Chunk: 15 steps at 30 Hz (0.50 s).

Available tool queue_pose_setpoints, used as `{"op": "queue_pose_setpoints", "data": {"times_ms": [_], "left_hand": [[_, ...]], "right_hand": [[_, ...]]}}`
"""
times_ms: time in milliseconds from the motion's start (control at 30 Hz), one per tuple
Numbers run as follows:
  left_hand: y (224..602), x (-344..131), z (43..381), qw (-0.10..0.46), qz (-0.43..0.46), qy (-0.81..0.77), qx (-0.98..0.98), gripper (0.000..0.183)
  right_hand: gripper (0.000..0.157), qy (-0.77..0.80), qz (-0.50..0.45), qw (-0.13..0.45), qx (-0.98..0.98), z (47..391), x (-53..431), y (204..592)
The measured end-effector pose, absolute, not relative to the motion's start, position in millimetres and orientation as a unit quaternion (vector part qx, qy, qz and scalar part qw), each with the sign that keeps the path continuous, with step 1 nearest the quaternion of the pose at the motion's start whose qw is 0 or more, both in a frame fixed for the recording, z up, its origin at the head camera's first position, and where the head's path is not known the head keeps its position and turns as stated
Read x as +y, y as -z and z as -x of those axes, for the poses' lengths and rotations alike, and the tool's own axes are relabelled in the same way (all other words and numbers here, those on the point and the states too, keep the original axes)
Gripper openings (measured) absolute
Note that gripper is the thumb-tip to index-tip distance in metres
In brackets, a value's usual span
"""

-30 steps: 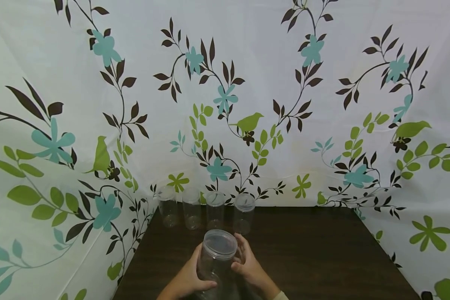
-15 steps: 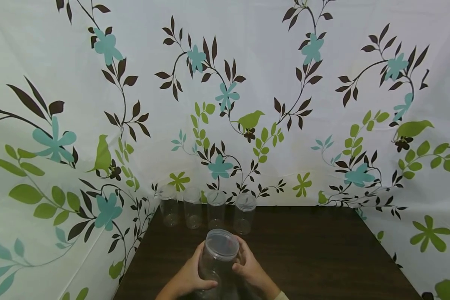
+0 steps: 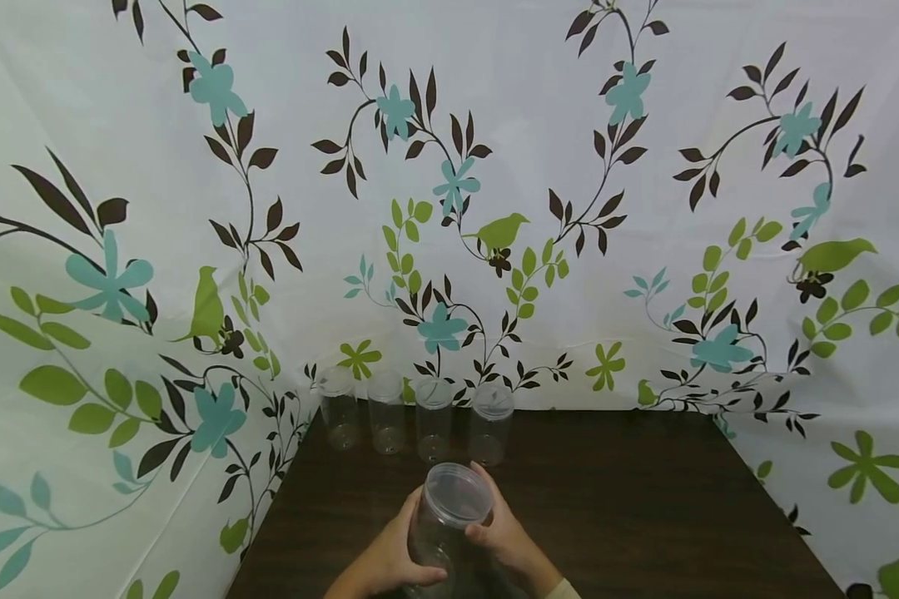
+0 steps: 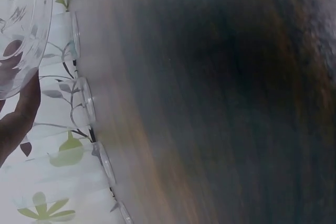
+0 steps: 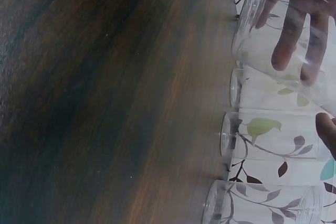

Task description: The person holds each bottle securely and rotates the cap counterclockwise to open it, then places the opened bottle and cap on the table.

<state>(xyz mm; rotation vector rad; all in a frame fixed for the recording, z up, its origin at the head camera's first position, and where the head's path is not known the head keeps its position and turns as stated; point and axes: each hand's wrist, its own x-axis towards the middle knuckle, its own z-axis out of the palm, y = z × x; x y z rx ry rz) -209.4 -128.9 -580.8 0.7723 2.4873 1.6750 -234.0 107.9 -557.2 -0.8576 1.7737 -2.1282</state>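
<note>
One right hand (image 3: 505,541), pale sleeve (image 3: 563,589) at the wrist, and one left hand (image 3: 395,556), both curled on the same jar (image 3: 444,537), facing each other at three and eight o'clock about it; the opposed hold probably steadies a wide, smooth, round body. Said jar: clear, lidded, at six o'clock of the head view, tilted and apparently raised off the table; the lid (image 3: 459,495) faces up between the hands, left uncovered, likely because the grip sits on the sides. One table (image 3: 629,516), dark wood grain, beneath. Four jars (image 3: 490,433), clear, lidded, upright, ranged from half past ten to one o'clock beyond the held piece, near the far edge, slightly apart; the row presumably leaves working room nearer the person. One cloth (image 3: 554,291), white, printed with leaves, flowers and birds, hung behind at twelve o'clock. Brands, labels, writing: none legible on any piece.
</note>
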Motion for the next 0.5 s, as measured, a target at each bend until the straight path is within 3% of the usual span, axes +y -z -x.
{"op": "queue_pose_setpoints", "data": {"times_ms": [167, 500], "left_hand": [[577.1, -133.5, 207.6, 0.021, -0.235, -0.558, 0.796, 0.114], [573.1, -144.7, 210.3, 0.006, -0.184, -0.555, 0.811, 0.115]], "right_hand": [[0.109, 0.745, 0.288, 0.141, 0.585, 233.0, 106.7, 556.5], [0.092, 0.751, 0.312, 0.135, 0.565, 233.2, 106.6, 556.1]]}}
